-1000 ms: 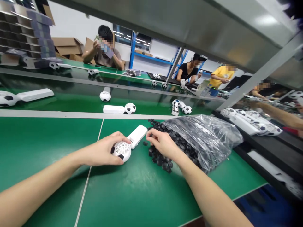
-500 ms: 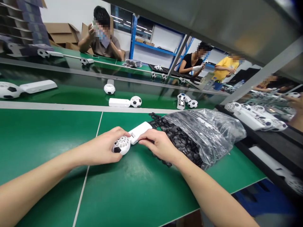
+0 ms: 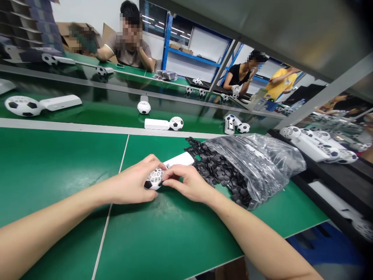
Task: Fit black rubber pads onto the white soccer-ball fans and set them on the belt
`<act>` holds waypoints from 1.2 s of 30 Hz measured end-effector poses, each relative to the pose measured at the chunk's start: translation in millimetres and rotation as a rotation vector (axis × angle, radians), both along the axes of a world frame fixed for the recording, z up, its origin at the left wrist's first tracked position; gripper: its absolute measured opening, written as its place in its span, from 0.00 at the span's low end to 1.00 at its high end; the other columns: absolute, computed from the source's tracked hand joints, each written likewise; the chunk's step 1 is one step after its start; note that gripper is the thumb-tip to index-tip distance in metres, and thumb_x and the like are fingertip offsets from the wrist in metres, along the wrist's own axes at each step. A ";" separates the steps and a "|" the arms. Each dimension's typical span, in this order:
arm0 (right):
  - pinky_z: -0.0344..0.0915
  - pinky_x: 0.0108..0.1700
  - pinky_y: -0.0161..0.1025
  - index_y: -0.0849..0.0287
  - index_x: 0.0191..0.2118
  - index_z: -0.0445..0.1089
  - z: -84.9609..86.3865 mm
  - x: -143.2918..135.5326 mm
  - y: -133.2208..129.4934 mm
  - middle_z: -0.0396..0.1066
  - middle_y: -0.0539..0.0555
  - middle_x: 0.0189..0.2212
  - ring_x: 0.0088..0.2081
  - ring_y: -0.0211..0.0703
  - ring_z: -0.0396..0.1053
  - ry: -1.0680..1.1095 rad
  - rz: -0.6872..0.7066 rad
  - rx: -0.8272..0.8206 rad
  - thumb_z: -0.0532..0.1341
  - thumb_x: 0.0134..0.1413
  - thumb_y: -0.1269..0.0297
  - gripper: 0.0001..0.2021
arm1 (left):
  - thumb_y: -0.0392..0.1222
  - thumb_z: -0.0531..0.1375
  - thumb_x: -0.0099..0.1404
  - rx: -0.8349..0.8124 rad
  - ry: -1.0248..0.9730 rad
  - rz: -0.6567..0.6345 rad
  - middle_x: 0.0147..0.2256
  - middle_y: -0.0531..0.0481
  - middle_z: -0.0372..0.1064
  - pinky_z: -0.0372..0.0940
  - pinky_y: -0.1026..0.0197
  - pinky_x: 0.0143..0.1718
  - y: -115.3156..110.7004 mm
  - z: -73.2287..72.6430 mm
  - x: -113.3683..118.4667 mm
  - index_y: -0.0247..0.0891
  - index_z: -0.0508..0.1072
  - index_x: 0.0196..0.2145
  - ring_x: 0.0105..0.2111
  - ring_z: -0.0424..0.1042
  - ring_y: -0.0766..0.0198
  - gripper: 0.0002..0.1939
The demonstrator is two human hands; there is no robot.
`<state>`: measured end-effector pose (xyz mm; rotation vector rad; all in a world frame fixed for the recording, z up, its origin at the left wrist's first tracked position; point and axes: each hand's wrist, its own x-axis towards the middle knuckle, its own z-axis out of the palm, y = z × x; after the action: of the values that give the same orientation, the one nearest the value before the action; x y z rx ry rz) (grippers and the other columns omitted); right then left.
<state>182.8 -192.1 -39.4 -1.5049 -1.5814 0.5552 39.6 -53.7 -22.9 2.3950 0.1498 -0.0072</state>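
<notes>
A white-handled device with a soccer-ball head (image 3: 155,178) lies on the green table in front of me. My left hand (image 3: 129,182) is wrapped round the ball head, thumb below and fingers above. The thumb and forefinger of my right hand (image 3: 189,182) are pinched together at the ball's right side; whatever is between them is too small to make out. Beyond my right hand the white handle (image 3: 180,158) shows in part. A heap of small black plastic pieces (image 3: 215,165) lies to the right, spilling from a clear plastic bag (image 3: 262,155).
Along the belt (image 3: 116,120) behind the table are more soccer-ball devices (image 3: 157,124). A black tray (image 3: 317,167) at the right holds several of them. Co-workers sit across the line, and a metal shelf (image 3: 276,31) hangs overhead.
My right hand has moved left from the handle to the ball's right side. My left hand still holds the ball head. The view has shifted slightly; co-workers have moved their arms.
</notes>
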 end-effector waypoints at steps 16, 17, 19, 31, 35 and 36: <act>0.60 0.37 0.31 0.61 0.29 0.69 8.8 8.7 4.4 0.69 0.48 0.27 0.31 0.35 0.66 -0.157 0.086 -0.058 0.62 0.51 0.76 0.04 | 0.42 0.56 0.54 -0.017 -0.086 0.147 0.38 0.53 0.59 0.60 0.59 0.37 -9.9 -9.1 5.3 0.42 0.64 0.37 0.37 0.63 0.61 0.11; 0.60 0.37 0.31 0.61 0.28 0.69 7.3 8.2 4.6 0.69 0.48 0.26 0.31 0.35 0.66 -0.147 0.069 -0.050 0.62 0.50 0.75 0.04 | 0.41 0.56 0.54 -0.011 -0.094 0.153 0.38 0.53 0.59 0.60 0.59 0.37 -10.4 -9.6 5.1 0.42 0.64 0.37 0.37 0.63 0.62 0.11; 0.60 0.35 0.31 0.61 0.27 0.68 3.2 6.6 5.0 0.69 0.48 0.26 0.30 0.35 0.65 -0.113 0.019 -0.036 0.63 0.49 0.74 0.04 | 0.40 0.56 0.54 -0.008 -0.108 0.161 0.38 0.53 0.59 0.60 0.60 0.34 -11.8 -10.6 4.9 0.42 0.64 0.37 0.36 0.63 0.62 0.11; 0.60 0.31 0.30 0.62 0.26 0.67 -8.2 6.3 7.0 0.67 0.47 0.24 0.27 0.33 0.64 0.082 -0.055 -0.074 0.64 0.49 0.71 0.06 | 0.40 0.54 0.58 0.068 -0.162 0.103 0.42 0.49 0.59 0.61 0.57 0.39 -14.7 -10.4 2.1 0.41 0.63 0.40 0.40 0.62 0.59 0.11; 0.59 0.31 0.30 0.62 0.27 0.68 -8.0 9.2 8.5 0.67 0.47 0.24 0.27 0.34 0.64 0.104 -0.026 -0.093 0.65 0.48 0.70 0.05 | 0.38 0.55 0.57 0.077 -0.181 0.108 0.42 0.48 0.60 0.60 0.56 0.43 -15.2 -10.5 2.0 0.41 0.63 0.39 0.43 0.62 0.58 0.11; 0.59 0.31 0.30 0.62 0.27 0.68 -8.4 9.9 8.8 0.67 0.47 0.24 0.27 0.34 0.64 0.111 -0.023 -0.098 0.64 0.48 0.70 0.05 | 0.38 0.55 0.57 0.075 -0.181 0.121 0.42 0.48 0.60 0.60 0.56 0.43 -15.8 -10.7 2.2 0.41 0.63 0.39 0.43 0.62 0.58 0.10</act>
<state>192.7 -183.2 -47.8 -1.5358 -1.4682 0.6996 41.8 -69.5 -33.6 2.4431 0.2128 0.2748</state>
